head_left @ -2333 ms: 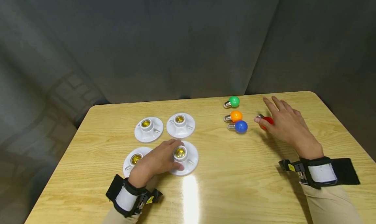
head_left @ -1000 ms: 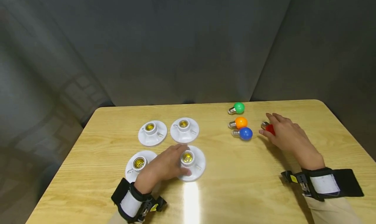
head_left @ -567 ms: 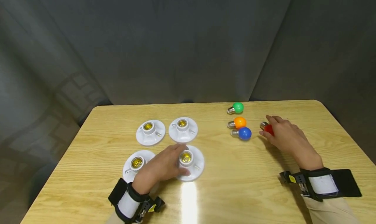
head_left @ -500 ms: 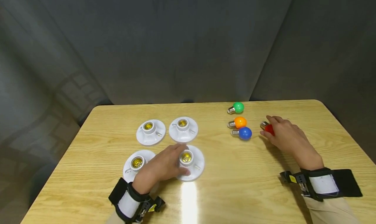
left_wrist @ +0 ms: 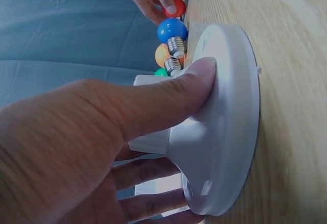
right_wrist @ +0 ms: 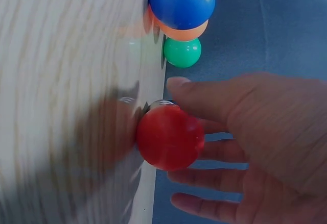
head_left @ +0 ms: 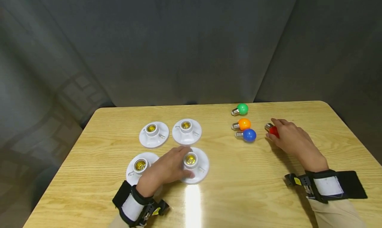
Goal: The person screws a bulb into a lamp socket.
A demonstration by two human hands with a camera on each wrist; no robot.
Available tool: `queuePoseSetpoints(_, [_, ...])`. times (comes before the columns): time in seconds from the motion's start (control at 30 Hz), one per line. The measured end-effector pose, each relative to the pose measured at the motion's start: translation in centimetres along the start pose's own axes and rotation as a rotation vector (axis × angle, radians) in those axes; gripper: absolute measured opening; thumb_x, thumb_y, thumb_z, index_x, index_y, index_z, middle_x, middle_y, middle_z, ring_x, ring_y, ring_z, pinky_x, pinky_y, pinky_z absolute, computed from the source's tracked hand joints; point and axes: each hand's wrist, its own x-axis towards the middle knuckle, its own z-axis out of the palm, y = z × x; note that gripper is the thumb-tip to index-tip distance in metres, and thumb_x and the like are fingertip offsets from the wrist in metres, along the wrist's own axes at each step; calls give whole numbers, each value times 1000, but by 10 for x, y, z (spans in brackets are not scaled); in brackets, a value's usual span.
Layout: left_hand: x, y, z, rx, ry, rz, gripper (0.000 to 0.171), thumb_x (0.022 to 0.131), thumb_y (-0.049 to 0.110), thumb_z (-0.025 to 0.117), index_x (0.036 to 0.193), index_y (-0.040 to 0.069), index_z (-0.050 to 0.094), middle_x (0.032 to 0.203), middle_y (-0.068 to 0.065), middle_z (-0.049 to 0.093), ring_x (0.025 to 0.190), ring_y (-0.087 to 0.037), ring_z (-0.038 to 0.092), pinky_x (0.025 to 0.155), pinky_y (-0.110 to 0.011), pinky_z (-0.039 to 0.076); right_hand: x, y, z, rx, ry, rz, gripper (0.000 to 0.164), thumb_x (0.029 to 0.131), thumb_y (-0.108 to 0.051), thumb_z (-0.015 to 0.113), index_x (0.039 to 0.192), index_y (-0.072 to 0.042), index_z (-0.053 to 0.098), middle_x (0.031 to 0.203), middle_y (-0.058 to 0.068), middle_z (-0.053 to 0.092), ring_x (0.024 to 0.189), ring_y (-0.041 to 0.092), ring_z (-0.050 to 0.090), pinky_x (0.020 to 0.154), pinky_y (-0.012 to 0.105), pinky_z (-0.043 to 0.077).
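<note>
A person's left hand (head_left: 167, 167) gripped a round, glossy white lampholder (head_left: 200, 168) on a pale wood-grain table (head_left: 238, 188), thumb pressed to its flange and fingers round the other side, apparently to keep the disc steady. The right hand (head_left: 293, 138) reached over a small red globe bulb with a silvery screw base (head_left: 273, 131), which lay on its side on the wood. Thumb and fingers stood on either side of it, a stance suited to a pinch, though whether they had tightened on the bulb could not be told.

A shiny blue globe bulb (head_left: 249, 135) lay just beside an orange globe bulb (head_left: 244, 123), with a green globe bulb (head_left: 243, 109) beyond, seemingly grouped for easy reach. White lampholders at far left (head_left: 153, 140), far right (head_left: 187, 136) and near left (head_left: 133, 174), the last partly hidden by the left arm, made a loose square with the gripped one, sockets facing up, perhaps for access.

Ribbed metal threads contrasted with smooth globes; gold-toned linings glinted inside white collars. The polished tabletop threw back a bright streak before dark grey cloth (head_left: 191, 48).
</note>
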Motion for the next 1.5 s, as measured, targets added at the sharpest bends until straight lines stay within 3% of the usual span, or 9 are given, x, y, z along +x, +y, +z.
queuePoseSetpoints(0.2, [0,1,1,2,8,-7,63,76,30,81,126,6,52,122,-17,61,108,-26,58,94,-46,53,0,0,3,11,2,-7,54,87,-15,71,124,18,51,114,42,55,89,50,60,74,67,55])
queuePoseSetpoints(0.4, [0,2,0,3,9,-8,63,76,30,81,126,6,51,118,-15,63,106,-25,58,92,-45,53,0,0,4,39,-12,20,53,87,-13,72,122,19,51,109,41,56,81,45,58,74,66,56])
queuePoseSetpoints(0.63, [1,3,2,9,35,28,65,76,30,81,127,4,51,114,-16,64,103,-25,59,90,-45,55,0,2,4,49,29,-19,42,84,-6,73,112,21,57,91,35,60,65,33,54,59,51,57])
queuePoseSetpoints(0.87, [3,6,3,14,32,15,67,76,31,81,128,5,49,114,-16,64,104,-26,59,90,-46,55,-2,5,6,82,65,-49,38,81,-2,75,108,21,60,84,31,61,63,32,53,54,49,55])
queuePoseSetpoints(1.03, [1,6,4,-7,27,-15,67,76,31,81,129,5,48,112,-16,64,103,-27,60,88,-47,55,1,5,7,94,61,-55,39,82,-2,74,109,22,59,82,30,60,59,29,50,46,36,46])
queuePoseSetpoints(1.17, [1,6,5,-13,35,-30,66,75,31,82,127,6,48,111,-15,65,102,-26,60,87,-47,55,2,5,7,98,59,-55,38,82,-2,74,109,21,59,81,29,60,60,29,50,46,35,45])
queuePoseSetpoints(1.5, [4,8,11,-9,71,31,56,73,29,83,113,8,50,96,-7,64,89,-18,60,78,-41,58,3,3,7,89,63,-56,36,82,-2,74,106,20,60,81,29,60,60,29,50,46,35,45])
